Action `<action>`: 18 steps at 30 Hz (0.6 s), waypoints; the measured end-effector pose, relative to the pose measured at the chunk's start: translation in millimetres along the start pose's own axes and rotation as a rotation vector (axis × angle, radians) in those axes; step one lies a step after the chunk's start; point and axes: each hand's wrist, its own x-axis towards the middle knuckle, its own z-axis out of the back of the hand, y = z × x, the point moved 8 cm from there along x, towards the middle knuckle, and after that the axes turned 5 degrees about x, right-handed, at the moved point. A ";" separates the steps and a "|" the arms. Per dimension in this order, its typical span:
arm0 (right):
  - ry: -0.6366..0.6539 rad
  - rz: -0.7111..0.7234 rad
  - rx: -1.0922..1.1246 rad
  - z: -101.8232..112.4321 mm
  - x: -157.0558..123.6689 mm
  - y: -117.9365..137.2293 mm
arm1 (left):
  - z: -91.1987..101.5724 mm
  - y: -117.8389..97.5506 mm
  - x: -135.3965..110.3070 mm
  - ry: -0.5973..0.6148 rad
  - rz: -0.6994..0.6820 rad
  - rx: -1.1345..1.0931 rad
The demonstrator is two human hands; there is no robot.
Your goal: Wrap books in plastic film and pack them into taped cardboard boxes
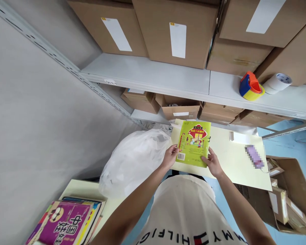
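Note:
A thin lime-green book [193,144] with a red title panel, a cartoon picture and a barcode is held up over the cream table [224,163]. My left hand [171,155] grips its lower left edge, thumb on the cover and fingers behind. On the lower right edge, my right hand [212,162] pinches it the same way. Both hands are closed on the book. A large translucent white plastic bag [135,163] bulges just left of my left hand. Right of the book, a white box or stack [239,137] and a pixelated purple object [255,156] lie on the table.
Grey shelving [148,75] with cardboard boxes [178,30] stands ahead. A tape dispenser [251,86] and a white tape roll [277,83] sit on its shelf. Books [63,221] are piled at lower left. An open carton [295,173] of smaller boxes stands at right.

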 end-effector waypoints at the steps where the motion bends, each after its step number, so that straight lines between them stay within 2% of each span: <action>1: -0.004 0.005 0.003 0.9 0.8 0.4 | -0.1 1.2 1.8 0.002 0.007 0.022; 4: 0.029 0.013 -0.008 0.6 6.1 4.2 | -2.9 -0.2 7.8 0.018 0.041 0.044; 6: 0.072 0.011 -0.033 -1.6 10.1 4.7 | -5.3 -10.0 11.8 0.020 0.028 0.064; 14: 0.176 0.055 -0.196 -4.8 19.3 -8.6 | -28.8 -88.1 32.8 0.065 -0.157 0.171; 16: 0.191 0.082 -0.307 -6.1 18.8 -12.2 | -30.5 -103.0 38.7 0.028 -0.139 0.230; 18: 0.188 0.115 -0.440 -7.7 18.2 -14.8 | -25.7 -114.9 42.6 -0.060 -0.110 0.335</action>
